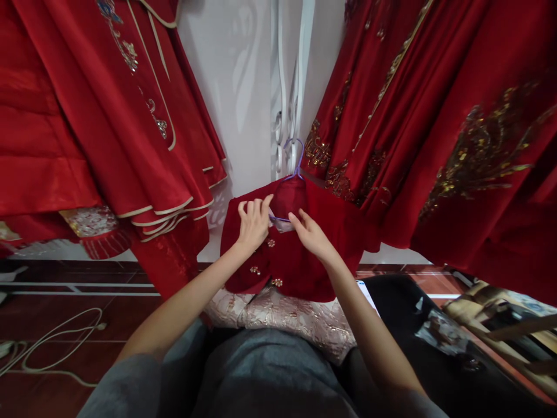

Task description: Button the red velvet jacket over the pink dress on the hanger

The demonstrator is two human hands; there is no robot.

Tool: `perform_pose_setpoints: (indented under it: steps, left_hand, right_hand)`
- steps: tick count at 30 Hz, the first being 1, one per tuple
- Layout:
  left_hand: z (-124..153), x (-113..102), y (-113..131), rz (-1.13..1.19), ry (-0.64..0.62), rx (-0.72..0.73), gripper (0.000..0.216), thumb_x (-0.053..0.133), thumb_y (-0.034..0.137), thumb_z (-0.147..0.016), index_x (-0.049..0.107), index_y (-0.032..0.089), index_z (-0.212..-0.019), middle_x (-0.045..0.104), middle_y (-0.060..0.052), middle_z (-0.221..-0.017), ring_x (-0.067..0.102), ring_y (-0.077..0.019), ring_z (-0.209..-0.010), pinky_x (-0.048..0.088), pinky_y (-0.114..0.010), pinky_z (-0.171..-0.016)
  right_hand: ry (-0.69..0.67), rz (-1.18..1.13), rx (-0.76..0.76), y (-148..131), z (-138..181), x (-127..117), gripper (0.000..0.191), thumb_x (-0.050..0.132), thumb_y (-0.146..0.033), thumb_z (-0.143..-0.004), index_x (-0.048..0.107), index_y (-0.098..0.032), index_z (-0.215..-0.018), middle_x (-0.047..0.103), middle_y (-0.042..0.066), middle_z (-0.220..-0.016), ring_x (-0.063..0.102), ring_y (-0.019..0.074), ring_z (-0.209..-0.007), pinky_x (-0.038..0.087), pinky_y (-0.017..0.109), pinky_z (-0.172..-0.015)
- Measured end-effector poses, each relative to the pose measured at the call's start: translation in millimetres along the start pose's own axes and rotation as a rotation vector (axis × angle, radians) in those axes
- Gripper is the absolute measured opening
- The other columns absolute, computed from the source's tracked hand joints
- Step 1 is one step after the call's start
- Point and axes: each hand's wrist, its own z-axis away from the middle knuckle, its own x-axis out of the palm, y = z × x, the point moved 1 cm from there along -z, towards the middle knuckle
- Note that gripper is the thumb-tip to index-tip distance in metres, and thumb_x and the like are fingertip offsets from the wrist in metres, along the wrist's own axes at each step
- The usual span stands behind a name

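A short dark red velvet jacket [319, 249] with jewelled flower-like buttons hangs in front of me on a thin purple wire hanger [297, 172]. The hanger's bar shows inside the neck opening, next to a pale label. My left hand [255, 222] pinches the neckline from the left, its fingers bent. On the other side, my right hand [310, 233] grips the neckline edge between thumb and fingers near the hanger bar. The fingertips of both hands are partly hidden in the cloth. Below the jacket's hem, a shiny pale pink patterned fabric [278, 316] lies across my lap.
Red garments with pale piping [143, 157] hang at the left, and red gowns with gold embroidery [435, 139] at the right. A white door with handles [279, 128] stands behind. A white cable [56, 337] lies on the floor. A plastic bag [444, 332] rests on a black surface.
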Motion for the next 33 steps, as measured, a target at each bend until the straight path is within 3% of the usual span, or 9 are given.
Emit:
perform_pose_setpoints:
  steps: [4, 8, 12, 16, 19, 22, 26, 29, 33]
  left_hand:
    - [-5.2, -9.4, -29.4, -0.073, 0.031, -0.162, 0.066, 0.037, 0.002, -0.077, 0.032, 0.009, -0.142, 0.047, -0.025, -0.134, 0.048, -0.0363, -0.121, 0.032, -0.053, -0.099]
    - [-31.8, -24.8, -67.6, -0.149, -0.130, -0.267, 0.051, 0.038, 0.008, -0.077, 0.052, 0.009, -0.126, 0.068, -0.020, -0.097, 0.063, -0.0329, -0.096, 0.034, -0.052, -0.095]
    - [-64.6, -33.7, -98.6, -0.135, -0.204, -0.305, 0.031, 0.045, 0.015, -0.074, 0.068, 0.016, -0.096, 0.072, -0.014, -0.087, 0.064, -0.0313, -0.092, 0.036, -0.048, -0.095]
    - [-76.6, -26.0, -122.5, 0.183, -0.581, -0.494, 0.020, 0.049, 0.018, -0.072, 0.068, 0.016, -0.077, 0.070, -0.007, -0.069, 0.065, -0.0258, -0.072, 0.048, -0.035, -0.071]
    - [-69.1, -17.4, -134.5, 0.396, -0.773, -0.603, 0.031, 0.041, 0.030, -0.083, 0.067, 0.016, -0.073, 0.069, -0.007, -0.068, 0.064, -0.0236, -0.066, 0.050, -0.033, -0.063]
    - [-59.2, -13.5, -137.2, 0.483, -0.695, -0.520, 0.045, 0.033, 0.044, -0.091, 0.069, 0.018, -0.095, 0.073, -0.008, -0.100, 0.067, -0.0230, -0.087, 0.051, -0.032, -0.076]
    - [-51.9, -15.7, -124.4, 0.497, -0.525, -0.172, 0.050, 0.039, 0.053, -0.090, 0.062, 0.021, -0.119, 0.062, -0.006, -0.129, 0.058, -0.0207, -0.115, 0.043, -0.029, -0.096]
    - [-49.7, -17.6, -112.9, 0.338, -0.452, -0.028, 0.051, 0.045, 0.058, -0.087, 0.064, 0.024, -0.119, 0.067, -0.005, -0.121, 0.061, -0.0217, -0.108, 0.041, -0.031, -0.097]
    - [-46.6, -19.0, -106.2, 0.126, -0.329, 0.020, 0.043, 0.044, 0.055, -0.091, 0.072, 0.026, -0.106, 0.074, -0.002, -0.098, 0.065, -0.0212, -0.096, 0.034, -0.038, -0.106]
  right_hand:
    - [0.278, 0.475, 0.048, 14.6, 8.6, -24.8, 0.087, 0.051, -0.058, -0.084, 0.030, 0.005, -0.140, 0.032, 0.037, -0.143, 0.022, 0.0452, -0.140, 0.023, 0.058, -0.110]
    - [0.452, 0.759, -0.065, 27.7, -4.3, -68.9, 0.075, 0.045, -0.057, -0.088, 0.039, 0.002, -0.134, 0.039, 0.035, -0.138, 0.032, 0.0451, -0.134, 0.023, 0.060, -0.107]
    - [0.419, 0.968, -0.119, 34.3, -24.7, -101.7, 0.061, 0.035, -0.055, -0.093, 0.055, -0.005, -0.120, 0.047, 0.029, -0.135, 0.041, 0.0392, -0.128, 0.029, 0.055, -0.105]
    - [0.362, 1.031, -0.151, 29.2, -34.5, -120.7, 0.060, 0.028, -0.054, -0.095, 0.067, -0.009, -0.097, 0.058, 0.025, -0.123, 0.049, 0.0352, -0.120, 0.034, 0.051, -0.102]
    - [0.236, 0.964, 0.014, 24.6, -39.3, -137.0, 0.073, 0.019, -0.064, -0.093, 0.070, -0.014, -0.077, 0.068, 0.023, -0.094, 0.061, 0.0343, -0.104, 0.043, 0.047, -0.092]
    - [0.136, 0.900, 0.143, 25.1, -41.4, -151.1, 0.076, 0.021, -0.072, -0.088, 0.070, -0.016, -0.072, 0.069, 0.019, -0.078, 0.067, 0.0336, -0.091, 0.048, 0.043, -0.080]
    - [0.171, 0.793, -0.019, 30.6, -33.4, -155.3, 0.047, 0.046, -0.060, -0.087, 0.067, -0.019, -0.097, 0.072, 0.012, -0.089, 0.068, 0.0254, -0.085, 0.049, 0.034, -0.076]
    - [0.194, 0.706, -0.128, 33.3, -22.4, -151.8, 0.030, 0.056, -0.040, -0.086, 0.064, -0.020, -0.105, 0.073, 0.008, -0.095, 0.068, 0.0203, -0.085, 0.049, 0.030, -0.076]
    - [0.236, 0.666, -0.201, 27.9, -11.9, -149.5, 0.021, 0.056, -0.034, -0.086, 0.068, -0.020, -0.095, 0.074, 0.005, -0.090, 0.069, 0.0195, -0.082, 0.049, 0.028, -0.076]
